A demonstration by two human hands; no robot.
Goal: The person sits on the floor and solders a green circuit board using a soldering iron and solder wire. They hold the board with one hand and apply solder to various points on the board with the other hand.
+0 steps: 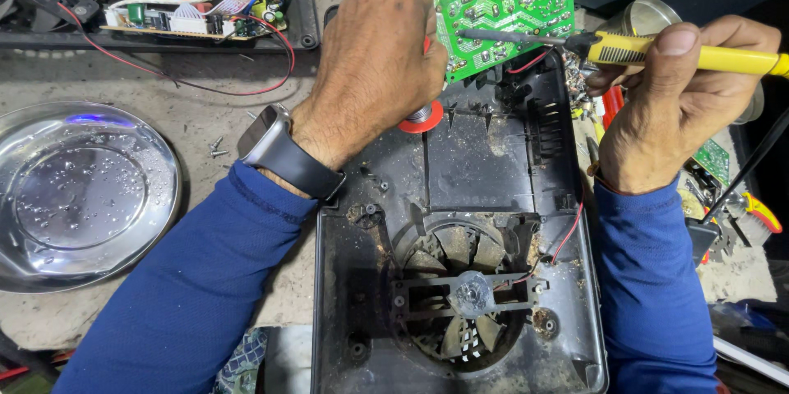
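Observation:
My left hand [374, 57] grips the left edge of a green circuit board [501, 0], holding it tilted up over a black plastic housing [460, 221]. A red-rimmed spool-like part [421, 117] shows just under that hand. My right hand [678, 102] is closed around a yellow-handled soldering iron [657, 50], whose dark tip [485, 34] rests on the board's solder side. A red wire [534, 61] runs from the board down into the housing. A dusty fan [460, 295] sits in the housing's lower half. I wear a dark watch [275, 147] on the left wrist.
A shiny metal dish [78, 188] lies at the left on the worn bench. Another green board and a small wired board [189, 16] sit at the back left. Loose screws [216, 147] lie near the watch. Tools and a round tin [649, 16] crowd the right.

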